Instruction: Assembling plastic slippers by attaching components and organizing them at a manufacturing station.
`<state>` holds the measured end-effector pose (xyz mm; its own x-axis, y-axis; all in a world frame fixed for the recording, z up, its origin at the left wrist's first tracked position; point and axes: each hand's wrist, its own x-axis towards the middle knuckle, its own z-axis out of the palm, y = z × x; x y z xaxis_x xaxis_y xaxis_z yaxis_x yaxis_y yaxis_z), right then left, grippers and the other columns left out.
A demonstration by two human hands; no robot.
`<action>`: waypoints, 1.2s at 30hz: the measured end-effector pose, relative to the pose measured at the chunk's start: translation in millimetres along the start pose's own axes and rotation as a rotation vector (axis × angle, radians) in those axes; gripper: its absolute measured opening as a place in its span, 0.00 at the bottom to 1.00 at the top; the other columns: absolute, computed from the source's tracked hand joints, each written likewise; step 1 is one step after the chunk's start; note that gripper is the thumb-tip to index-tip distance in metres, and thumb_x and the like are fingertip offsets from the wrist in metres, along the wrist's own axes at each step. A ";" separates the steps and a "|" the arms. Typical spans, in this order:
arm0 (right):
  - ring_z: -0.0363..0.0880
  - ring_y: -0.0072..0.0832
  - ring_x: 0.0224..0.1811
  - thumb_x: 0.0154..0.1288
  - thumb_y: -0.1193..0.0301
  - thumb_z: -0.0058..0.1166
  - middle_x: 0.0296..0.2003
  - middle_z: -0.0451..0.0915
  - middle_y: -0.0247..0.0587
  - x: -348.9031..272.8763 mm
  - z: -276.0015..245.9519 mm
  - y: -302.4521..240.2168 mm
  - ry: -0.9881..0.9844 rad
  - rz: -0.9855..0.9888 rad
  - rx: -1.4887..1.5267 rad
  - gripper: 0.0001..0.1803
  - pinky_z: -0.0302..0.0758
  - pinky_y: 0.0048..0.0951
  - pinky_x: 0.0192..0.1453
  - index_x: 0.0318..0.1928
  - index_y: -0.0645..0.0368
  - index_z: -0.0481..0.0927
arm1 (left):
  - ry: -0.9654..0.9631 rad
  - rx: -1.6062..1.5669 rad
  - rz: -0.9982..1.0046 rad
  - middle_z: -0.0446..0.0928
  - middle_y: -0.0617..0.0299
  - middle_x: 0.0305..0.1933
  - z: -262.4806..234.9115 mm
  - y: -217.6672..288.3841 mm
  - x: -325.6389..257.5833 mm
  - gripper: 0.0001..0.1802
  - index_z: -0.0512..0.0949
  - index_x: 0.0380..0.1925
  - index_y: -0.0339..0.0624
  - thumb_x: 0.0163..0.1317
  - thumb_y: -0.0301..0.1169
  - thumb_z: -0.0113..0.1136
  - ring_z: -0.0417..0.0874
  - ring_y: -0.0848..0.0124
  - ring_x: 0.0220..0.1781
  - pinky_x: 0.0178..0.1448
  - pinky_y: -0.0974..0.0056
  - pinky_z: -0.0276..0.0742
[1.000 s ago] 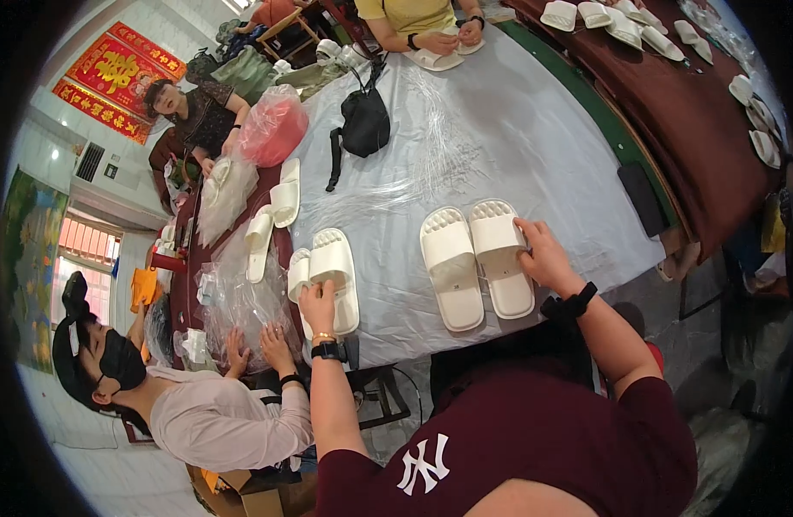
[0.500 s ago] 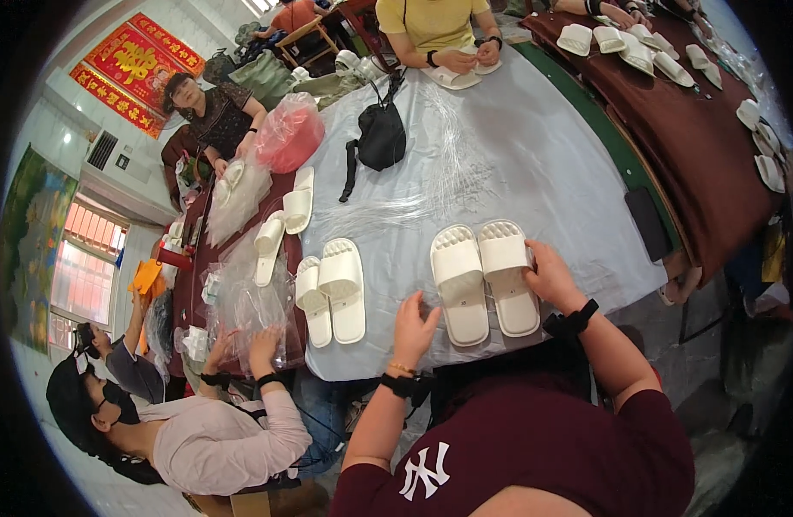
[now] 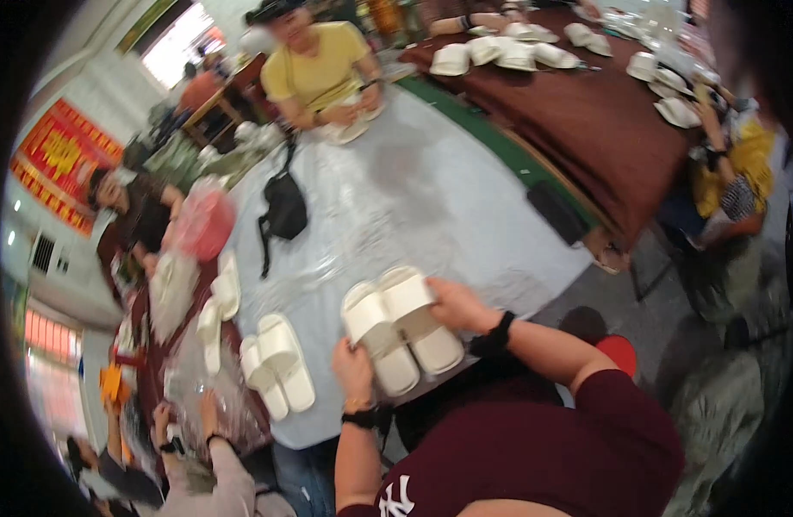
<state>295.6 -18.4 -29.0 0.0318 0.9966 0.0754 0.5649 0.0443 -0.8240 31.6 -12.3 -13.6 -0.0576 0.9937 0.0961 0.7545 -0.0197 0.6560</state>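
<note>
A pair of off-white slide slippers lies side by side near the front of the table, open heels toward me and bumpy insoles showing at the toes. My left hand (image 3: 353, 372) is closed at the outer edge of the left slipper (image 3: 394, 370). With thumb and fingers, my right hand (image 3: 455, 305) grips the outer side of the right slipper (image 3: 437, 347) at its wide strap. Motion blur hides the exact fingertip contact. Another pair of slippers (image 3: 289, 388) rests to the left, one partly overlapping the other.
The table wears a pale plastic cover (image 3: 465, 215); a black bag (image 3: 284, 207) lies on it. Farther left are more slippers (image 3: 210, 332) and clear plastic bags (image 3: 194, 379). A co-worker in yellow (image 3: 314, 73) handles slippers opposite. A brown-covered table (image 3: 569, 112) with several slippers stands right.
My left hand has moved in and closed at the left slipper's edge. My right hand still grips the right slipper. The whole view has swung, shifting the table leftward and down.
</note>
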 end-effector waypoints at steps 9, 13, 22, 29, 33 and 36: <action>0.75 0.53 0.53 0.57 0.74 0.49 0.49 0.78 0.60 5.4 19.1 -35.1 -0.227 0.042 0.058 0.25 0.72 0.43 0.58 0.57 0.66 0.71 | -0.028 -0.020 0.005 0.78 0.49 0.33 -34.6 -38.3 -14.6 0.15 0.77 0.41 0.28 0.56 0.28 0.58 0.78 0.60 0.31 0.37 0.59 0.73; 0.77 0.53 0.49 0.56 0.73 0.51 0.44 0.79 0.60 3.6 31.4 -13.0 -0.159 -0.083 0.082 0.25 0.73 0.45 0.53 0.56 0.66 0.71 | -0.002 -0.103 0.010 0.73 0.45 0.50 -29.6 -54.6 -20.8 0.26 0.70 0.56 0.30 0.55 0.26 0.55 0.77 0.56 0.46 0.51 0.59 0.74; 0.82 0.45 0.36 0.57 0.69 0.54 0.34 0.82 0.52 -0.2 6.9 -18.3 -0.203 -0.018 0.210 0.26 0.77 0.41 0.41 0.58 0.65 0.71 | 0.067 -0.027 0.300 0.62 0.42 0.67 -26.4 16.9 -16.1 0.36 0.65 0.63 0.33 0.55 0.34 0.62 0.60 0.46 0.69 0.73 0.49 0.53; 0.82 0.34 0.35 0.62 0.71 0.51 0.34 0.83 0.46 -20.1 -10.3 -12.0 -0.175 0.016 0.371 0.22 0.77 0.37 0.40 0.56 0.63 0.74 | 0.007 0.397 0.462 0.63 0.44 0.68 3.1 23.9 -21.8 0.36 0.68 0.62 0.39 0.53 0.41 0.63 0.59 0.47 0.71 0.73 0.44 0.50; 0.78 0.26 0.33 0.63 0.72 0.52 0.33 0.81 0.41 -28.2 -52.3 12.9 0.117 -0.062 0.279 0.19 0.75 0.29 0.39 0.54 0.63 0.76 | 0.021 0.385 0.460 0.65 0.45 0.67 7.4 19.6 -19.3 0.35 0.69 0.61 0.41 0.53 0.40 0.62 0.60 0.48 0.71 0.73 0.44 0.50; 0.74 0.19 0.31 0.66 0.74 0.49 0.32 0.78 0.33 -31.7 -97.9 29.4 0.398 0.154 0.543 0.14 0.74 0.23 0.38 0.51 0.62 0.77 | 0.026 0.357 0.492 0.65 0.46 0.66 7.5 23.7 -19.1 0.34 0.69 0.61 0.42 0.52 0.38 0.62 0.60 0.48 0.71 0.73 0.44 0.50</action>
<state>391.8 -55.5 -0.7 0.4373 0.8980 0.0496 0.0401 0.0357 -0.9986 55.5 -30.9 -5.5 0.3414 0.8742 0.3454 0.8690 -0.4336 0.2385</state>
